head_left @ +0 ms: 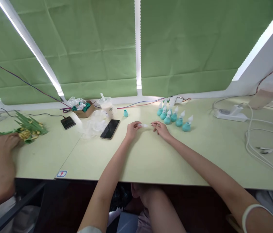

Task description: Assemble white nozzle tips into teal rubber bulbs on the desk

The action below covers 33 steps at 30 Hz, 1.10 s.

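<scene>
My left hand [132, 129] pinches a small translucent nozzle tip [145, 125] above the table, the tip pointing right. Facing it from the right is my right hand [161, 128], its fingers drawn together close to the nozzle's end. Whether those fingers hold a small piece is too fine to see. Just behind my right hand stand several teal squeeze bulbs [179, 122] with translucent nozzles, upright in a loose group. A lone teal bulb [125, 113] without a nozzle sits behind my left hand.
Left of my hands lie a phone [110, 129], crumpled clear plastic [94, 124], a drink cup with straw [107, 108] and a cardboard box [85, 111]. A power strip [230, 114] and white cables are at right. A co-worker's hands [5, 142] handle green-yellow artificial flowers [31, 127] far left.
</scene>
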{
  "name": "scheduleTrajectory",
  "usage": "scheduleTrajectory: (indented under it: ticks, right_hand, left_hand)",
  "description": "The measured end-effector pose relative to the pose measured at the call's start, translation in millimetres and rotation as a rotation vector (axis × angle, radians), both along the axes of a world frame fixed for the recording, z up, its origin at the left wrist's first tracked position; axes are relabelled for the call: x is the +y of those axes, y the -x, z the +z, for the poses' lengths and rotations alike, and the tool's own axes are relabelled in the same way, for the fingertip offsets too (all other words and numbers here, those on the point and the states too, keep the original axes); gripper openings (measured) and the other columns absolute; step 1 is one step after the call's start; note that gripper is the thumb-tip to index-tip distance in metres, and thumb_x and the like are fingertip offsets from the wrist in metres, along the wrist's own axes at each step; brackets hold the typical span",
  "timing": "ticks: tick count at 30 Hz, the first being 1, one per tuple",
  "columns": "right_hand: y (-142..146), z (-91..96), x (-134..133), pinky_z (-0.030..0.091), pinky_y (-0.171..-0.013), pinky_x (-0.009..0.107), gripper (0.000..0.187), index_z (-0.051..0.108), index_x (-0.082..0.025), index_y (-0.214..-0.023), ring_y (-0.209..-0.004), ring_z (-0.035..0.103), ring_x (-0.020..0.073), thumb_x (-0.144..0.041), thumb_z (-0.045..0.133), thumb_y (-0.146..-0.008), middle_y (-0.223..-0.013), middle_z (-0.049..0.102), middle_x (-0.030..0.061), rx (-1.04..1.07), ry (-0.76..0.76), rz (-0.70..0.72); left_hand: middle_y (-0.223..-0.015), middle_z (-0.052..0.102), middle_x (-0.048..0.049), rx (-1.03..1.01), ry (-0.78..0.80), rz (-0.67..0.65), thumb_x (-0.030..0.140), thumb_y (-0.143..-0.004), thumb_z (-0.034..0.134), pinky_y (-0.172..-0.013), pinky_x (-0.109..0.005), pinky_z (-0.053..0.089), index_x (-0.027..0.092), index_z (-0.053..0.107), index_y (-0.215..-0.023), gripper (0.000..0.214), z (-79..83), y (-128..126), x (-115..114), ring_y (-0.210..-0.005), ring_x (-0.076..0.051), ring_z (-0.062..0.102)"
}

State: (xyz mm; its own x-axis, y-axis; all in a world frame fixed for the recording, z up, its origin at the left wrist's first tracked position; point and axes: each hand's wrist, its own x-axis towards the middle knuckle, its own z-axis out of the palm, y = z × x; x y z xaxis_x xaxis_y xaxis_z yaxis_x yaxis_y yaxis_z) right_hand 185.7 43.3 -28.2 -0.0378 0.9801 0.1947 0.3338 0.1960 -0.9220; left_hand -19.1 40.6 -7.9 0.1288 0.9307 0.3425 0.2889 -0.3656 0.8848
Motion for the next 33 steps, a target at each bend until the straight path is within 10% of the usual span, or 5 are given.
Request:
scheduleTrajectory:
  ticks: [5,15,25,33]
  right_hand:
    - [26,17.8,65,0.045,-0.078,0.026,0.028,0.065,-0.020,-0.103,-0.093,0.059,0.0176,-0.026,0.062,-0.075,-0.102,0.064,0.0082,-0.483,-0.180,-0.047]
    - [62,12.7,118,0.045,-0.072,0.026,0.011,0.072,-0.023,-0.080,-0.082,0.061,0.0170,-0.027,0.064,-0.074,-0.090,0.070,0.0046,-0.525,-0.126,-0.152]
    - [47,43.6,10,0.043,-0.066,0.026,0.018,0.073,-0.026,-0.083,-0.069,0.058,0.0132,-0.039,0.061,-0.078,-0.090,0.069,0.0005,-0.339,-0.439,0.042]
    - [6,25.6,-52,0.043,-0.070,0.028,0.016,0.073,-0.028,-0.083,-0.083,0.061,0.0173,-0.033,0.058,-0.083,-0.088,0.068,0.0002,-0.366,-0.475,-0.129]
  left_hand:
    - [-0.073,0.066,-0.0035,-0.049,0.014,0.212,0.025,-0.066,0.068,-0.062,-0.026,0.044,0.014,0.069,-0.089,0.025,-5.6,21,14,-0.060,-0.011,0.054]
    - [-0.066,0.066,-0.0019,-0.063,-0.003,0.205,0.020,-0.070,0.065,-0.062,-0.026,0.048,0.016,0.070,-0.096,0.027,-3.8,33,19,-0.055,-0.011,0.057]
    - [-0.075,0.065,-0.0035,-0.044,0.014,0.003,0.021,-0.067,0.063,-0.058,-0.024,0.047,0.014,0.067,-0.085,0.019,-6.9,15,13,-0.056,-0.009,0.055]
    - [-0.074,0.066,-0.0034,0.016,0.058,-0.186,0.026,-0.067,0.065,-0.063,-0.027,0.049,0.015,0.066,-0.086,0.021,-7.6,-19,-10,-0.062,-0.012,0.059]
